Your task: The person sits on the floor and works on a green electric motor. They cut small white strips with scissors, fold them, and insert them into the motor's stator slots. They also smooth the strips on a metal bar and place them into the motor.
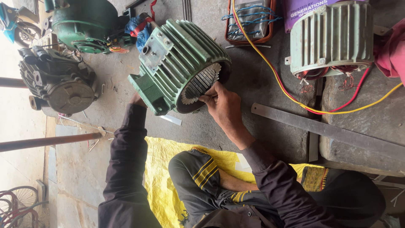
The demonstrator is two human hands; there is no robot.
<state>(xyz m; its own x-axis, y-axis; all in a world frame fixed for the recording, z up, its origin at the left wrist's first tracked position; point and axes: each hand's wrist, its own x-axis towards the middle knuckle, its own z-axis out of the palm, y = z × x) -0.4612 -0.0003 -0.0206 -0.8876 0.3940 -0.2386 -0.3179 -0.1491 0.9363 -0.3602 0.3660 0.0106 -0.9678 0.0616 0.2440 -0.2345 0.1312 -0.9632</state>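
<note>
The green finned motor stator housing lies tilted on the concrete floor, open bore toward the person. The right hand pinches an insulation strip at the stator slots; the left hand braces the housing foot, its grip hidden. Judged step: slot lining. A second wound stator stands apart

Right hand at green motor housing slots
</note>
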